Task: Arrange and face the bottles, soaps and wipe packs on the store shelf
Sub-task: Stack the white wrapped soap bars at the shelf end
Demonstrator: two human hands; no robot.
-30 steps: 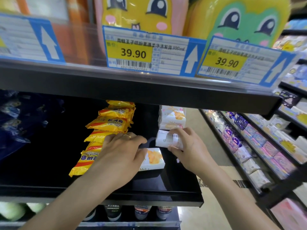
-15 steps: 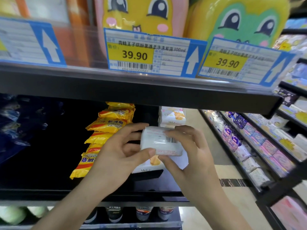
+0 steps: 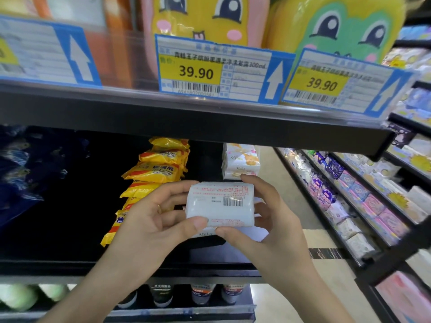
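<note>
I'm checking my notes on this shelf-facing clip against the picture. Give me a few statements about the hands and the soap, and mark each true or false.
1. Both hands hold the white soap pack. True: the left hand and the right hand each pinch one end of it.
2. The pack's barcode side faces the camera. True.
3. The yellow soap packs lie to the right of the held pack. False: they are stacked to its left on the dark shelf.
4. Both readable price tags show 29.90. False: they read 39.90.
5. The held pack rests flat on the shelf. False: it is lifted in front of the white soap stack.
</note>
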